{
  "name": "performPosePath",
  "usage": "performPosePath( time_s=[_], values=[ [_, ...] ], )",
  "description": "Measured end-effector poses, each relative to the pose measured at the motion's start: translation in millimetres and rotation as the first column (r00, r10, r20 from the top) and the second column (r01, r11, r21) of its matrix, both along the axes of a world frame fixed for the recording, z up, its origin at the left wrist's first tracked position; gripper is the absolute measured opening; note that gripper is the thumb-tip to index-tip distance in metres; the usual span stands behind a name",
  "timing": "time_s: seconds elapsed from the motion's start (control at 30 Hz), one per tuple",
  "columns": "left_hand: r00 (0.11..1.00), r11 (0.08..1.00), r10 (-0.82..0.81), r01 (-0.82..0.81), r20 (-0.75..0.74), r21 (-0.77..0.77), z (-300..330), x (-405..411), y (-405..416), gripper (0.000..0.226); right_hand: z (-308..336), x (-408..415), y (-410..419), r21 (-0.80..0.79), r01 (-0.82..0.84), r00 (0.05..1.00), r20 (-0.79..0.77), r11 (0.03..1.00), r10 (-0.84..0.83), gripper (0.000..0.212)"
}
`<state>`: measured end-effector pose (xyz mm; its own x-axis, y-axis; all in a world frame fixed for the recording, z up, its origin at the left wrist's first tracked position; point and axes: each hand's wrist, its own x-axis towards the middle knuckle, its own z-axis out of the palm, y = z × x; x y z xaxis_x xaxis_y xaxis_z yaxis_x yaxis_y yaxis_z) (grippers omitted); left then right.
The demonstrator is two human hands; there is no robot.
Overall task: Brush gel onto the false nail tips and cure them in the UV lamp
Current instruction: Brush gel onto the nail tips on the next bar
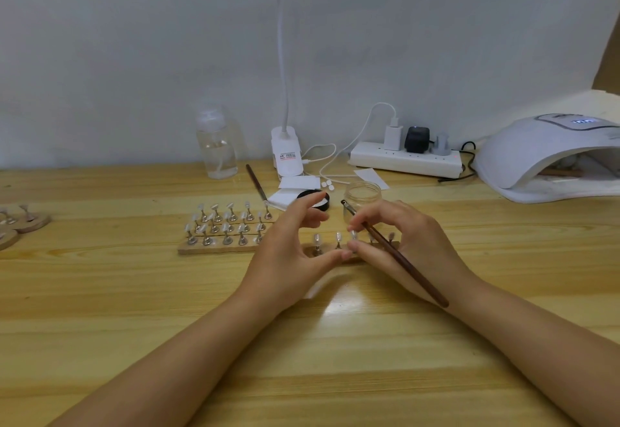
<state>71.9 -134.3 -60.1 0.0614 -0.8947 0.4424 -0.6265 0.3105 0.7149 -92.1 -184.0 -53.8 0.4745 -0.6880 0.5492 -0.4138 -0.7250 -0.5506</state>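
— Where was the strip of nail tips [337, 240]?

— Dead centre on the counter [134, 292], UV lamp [550, 154] at two o'clock.

— The hands?

— Right hand [399, 242] fingers clamped on the brush [402, 258]; left hand [295, 245] fingers loose, thumb touching the strip.

— Handling?

— Light, probably tippy; hold the wooden base.
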Motion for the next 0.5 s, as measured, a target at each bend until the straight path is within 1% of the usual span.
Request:
performPosePath(
  time_s=[0.17, 0.3, 0.4, 0.5],
  values=[
    [0.998, 1.0, -0.006, 0.004, 0.055, 0.029, -4, 3, -1, 0.073, -1, -1, -1, -0.034, -0.006, 1.0, 0.003, 0.999, 0.006, 0.021],
    [0.999, 0.999, -0.002, 0.0, 0.041, 0.046, -5, 4, -2, 0.067, 4, -8, -5, -0.127, -0.024, 1.0, -0.011, 0.992, 0.023, 0.022],
    [1.0, 0.999, -0.002, 0.001, 0.014, 0.05, -6, 4, -1, 0.063, 6, -16, -9, -0.124, -0.047, 0.998, -0.037, 0.991, 0.043, 0.018],
    [1.0, 0.999, -0.003, 0.002, 0.012, 0.046, -5, 4, -1, 0.06, 6, -17, -11, -0.102, -0.072, 0.997, -0.029, 0.992, 0.069, 0.019]
  ],
)
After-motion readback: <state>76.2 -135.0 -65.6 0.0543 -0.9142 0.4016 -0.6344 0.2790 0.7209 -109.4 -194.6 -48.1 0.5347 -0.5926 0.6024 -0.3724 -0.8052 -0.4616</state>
